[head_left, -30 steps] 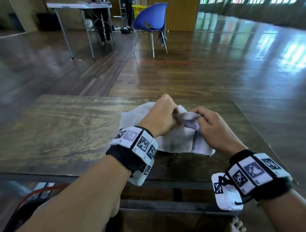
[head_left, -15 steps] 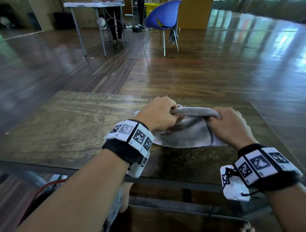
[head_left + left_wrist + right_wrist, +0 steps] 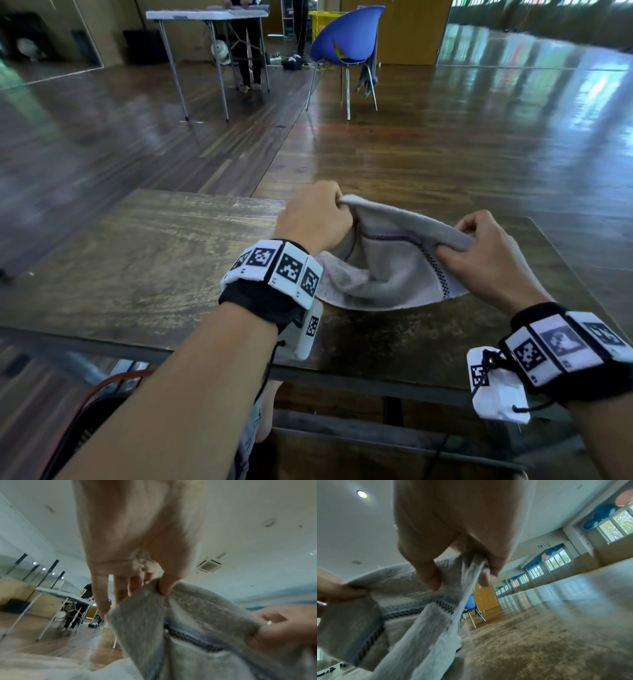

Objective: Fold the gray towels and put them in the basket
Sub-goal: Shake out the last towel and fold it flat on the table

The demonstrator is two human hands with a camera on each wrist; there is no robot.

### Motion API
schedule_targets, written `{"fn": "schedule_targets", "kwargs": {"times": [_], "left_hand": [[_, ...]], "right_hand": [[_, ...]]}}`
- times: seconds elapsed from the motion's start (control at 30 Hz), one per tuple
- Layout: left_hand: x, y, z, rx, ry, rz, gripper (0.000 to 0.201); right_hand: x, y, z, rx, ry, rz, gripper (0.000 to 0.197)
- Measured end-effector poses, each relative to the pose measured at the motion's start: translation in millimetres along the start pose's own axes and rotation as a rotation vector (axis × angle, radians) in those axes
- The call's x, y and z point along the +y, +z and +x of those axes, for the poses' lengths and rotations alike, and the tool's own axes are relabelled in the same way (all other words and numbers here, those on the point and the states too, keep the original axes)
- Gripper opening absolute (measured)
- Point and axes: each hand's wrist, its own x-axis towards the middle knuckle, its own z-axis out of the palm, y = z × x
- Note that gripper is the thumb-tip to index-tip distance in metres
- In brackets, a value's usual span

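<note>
A gray towel (image 3: 390, 267) with a dark checked border stripe hangs between my two hands above the wooden table (image 3: 137, 267). My left hand (image 3: 315, 219) pinches its upper left corner, thumb and fingers curled on the cloth (image 3: 161, 588). My right hand (image 3: 479, 253) grips the upper right corner (image 3: 462, 572). The towel's top edge is stretched between the hands and its lower part sags onto the table. No basket is in view.
The table's near edge (image 3: 342, 373) runs just in front of my wrists. Beyond the table lies a polished wood floor with a blue chair (image 3: 346, 44) and a folding table (image 3: 205, 15), where a person's legs (image 3: 250, 51) stand. A red cable (image 3: 113, 380) lies below left.
Both hands have lifted the towel off the table and drawn apart, so its top edge is now stretched between them. A second ago it lay bunched under my hands.
</note>
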Motion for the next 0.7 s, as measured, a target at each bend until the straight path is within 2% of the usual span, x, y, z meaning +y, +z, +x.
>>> {"fn": "schedule_targets", "kwargs": {"times": [0.07, 0.13, 0.23, 0.33, 0.4, 0.47, 0.53, 0.6, 0.7], "left_hand": [[2.5, -2.6, 2.0, 0.134, -0.032, -0.092, 0.015], [3.1, -5.2, 2.4, 0.208, -0.054, -0.135, 0.016], [2.9, -12.0, 0.7, 0.311, 0.026, -0.093, 0.01], [-2.3, -17.9, 1.0, 0.342, 0.118, -0.052, 0.008], [-9.6, -18.9, 2.1, 0.336, 0.105, -0.019, 0.01], [-19.1, -17.6, 3.4, 0.235, 0.051, 0.034, 0.013], [-29.0, -12.6, 3.4, -0.002, -0.011, 0.083, 0.029], [-35.7, -3.8, 1.6, -0.257, -0.014, 0.082, 0.04], [-43.6, 14.8, -2.2, -0.472, 0.018, 0.129, 0.039]], "right_hand": [[2.1, 1.2, 0.4, -0.071, -0.033, 0.019, 0.021], [4.8, 2.1, 2.8, -0.079, -0.075, -0.022, 0.013], [8.0, 2.6, 8.2, 0.046, -0.096, -0.08, 0.015], [6.0, 3.8, 10.3, 0.218, -0.061, -0.041, 0.014], [4.9, 7.4, 10.5, 0.222, -0.093, -0.046, 0.014], [7.9, 13.0, 11.3, 0.08, -0.124, -0.048, 0.027], [11.8, 18.0, 11.0, -0.178, -0.142, -0.024, 0.034], [12.9, 22.8, 10.5, -0.4, -0.184, -0.018, 0.037], [10.0, 32.8, 11.2, -0.491, -0.235, -0.007, 0.04]]}}
